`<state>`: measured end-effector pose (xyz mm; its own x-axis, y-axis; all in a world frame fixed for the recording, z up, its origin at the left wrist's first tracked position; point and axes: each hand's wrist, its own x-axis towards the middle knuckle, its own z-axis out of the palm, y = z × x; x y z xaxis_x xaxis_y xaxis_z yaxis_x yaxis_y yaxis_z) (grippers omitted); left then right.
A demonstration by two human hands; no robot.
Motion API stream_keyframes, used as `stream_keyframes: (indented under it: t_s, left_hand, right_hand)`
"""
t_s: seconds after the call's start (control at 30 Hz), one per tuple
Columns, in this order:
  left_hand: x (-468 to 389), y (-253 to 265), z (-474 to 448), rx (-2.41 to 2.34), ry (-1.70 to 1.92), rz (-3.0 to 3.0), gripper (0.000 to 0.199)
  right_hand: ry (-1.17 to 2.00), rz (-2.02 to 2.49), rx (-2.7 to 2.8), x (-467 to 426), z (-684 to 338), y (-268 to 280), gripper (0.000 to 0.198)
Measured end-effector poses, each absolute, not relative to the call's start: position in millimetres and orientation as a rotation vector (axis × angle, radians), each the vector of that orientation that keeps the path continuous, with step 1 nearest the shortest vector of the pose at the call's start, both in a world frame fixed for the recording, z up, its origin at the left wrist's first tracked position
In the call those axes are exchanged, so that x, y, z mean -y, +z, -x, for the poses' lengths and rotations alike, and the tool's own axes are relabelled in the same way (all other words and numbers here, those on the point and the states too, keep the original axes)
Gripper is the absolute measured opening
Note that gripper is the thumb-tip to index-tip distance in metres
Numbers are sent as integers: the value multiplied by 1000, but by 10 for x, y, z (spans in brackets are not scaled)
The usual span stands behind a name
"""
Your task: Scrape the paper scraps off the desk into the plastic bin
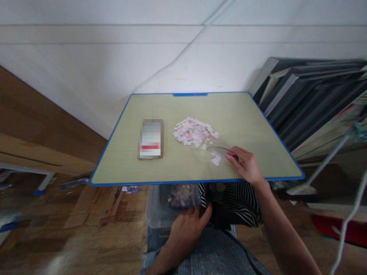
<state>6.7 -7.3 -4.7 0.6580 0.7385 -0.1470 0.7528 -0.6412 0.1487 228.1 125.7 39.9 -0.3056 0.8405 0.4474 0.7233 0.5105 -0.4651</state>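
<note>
At the lower left of your frame, flattened cardboard point(90, 206) lies on the floor point(48, 244). Left of centre, a rectangular, blurred item point(151, 139) lies on your bench point(237, 114). Below the bench's near edge sits a clear plastic box point(155, 210); your left hand point(187, 225) rests beside it, fingers loosely bent, and you cannot tell whether it grips anything. At mid-frame the pile of paper scraps point(195, 131) is heaped, with a few loose scraps point(216, 160) nearer you. Right of centre, your right hand point(246, 164) pinches a thin, curved, see-through piece point(222, 148) between thumb and fingers.
</note>
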Motion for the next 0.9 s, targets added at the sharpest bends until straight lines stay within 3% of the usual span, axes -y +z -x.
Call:
stream_keyframes:
  t_s: [0.9]
  left_hand:
    - [75,-43,-59,-1222,-121,-2699,54]
  right_hand:
    - [98,1322,2004,-1247,-2281,425,28]
